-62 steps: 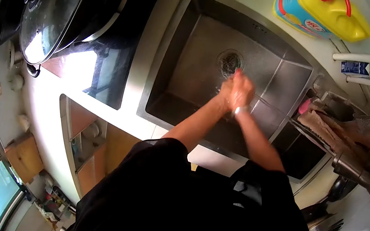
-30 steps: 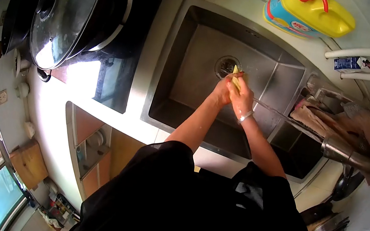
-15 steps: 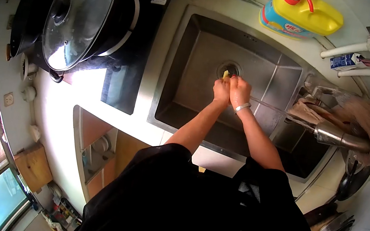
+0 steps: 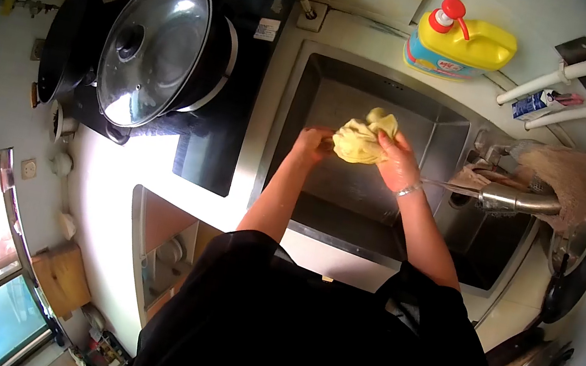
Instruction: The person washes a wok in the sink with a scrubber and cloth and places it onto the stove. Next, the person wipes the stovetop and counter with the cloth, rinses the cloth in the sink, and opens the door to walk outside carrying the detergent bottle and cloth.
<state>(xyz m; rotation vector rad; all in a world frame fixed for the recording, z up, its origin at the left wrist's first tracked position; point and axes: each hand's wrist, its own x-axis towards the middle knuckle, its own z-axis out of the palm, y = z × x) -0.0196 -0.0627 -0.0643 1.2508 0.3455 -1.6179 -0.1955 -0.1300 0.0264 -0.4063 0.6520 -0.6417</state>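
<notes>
A crumpled yellow cloth (image 4: 362, 140) hangs over the sink (image 4: 282, 134), stretched between my two hands. My left hand (image 4: 311, 144) is closed on its left edge. On the other side, my right hand (image 4: 399, 166) grips the cloth's right part, thumb towards the top; a bracelet circles that wrist. Water streams leftward from the metal faucet (image 4: 517, 201) towards my right wrist. Part of the sink's floor and the drain are hidden behind the cloth.
Behind the sink stands a yellow detergent jug (image 4: 481, 48) with a red pump. To the left, a lidded pot (image 4: 156, 49) sits on the black stove (image 4: 207, 156). A brown cloth (image 4: 571, 181) drapes near the faucet. Pans (image 4: 574, 268) hang at the right.
My hands were pressed together low over the drain, with only a bit of yellow showing. Now they are apart, and the cloth is spread out between them. The view has shifted slightly.
</notes>
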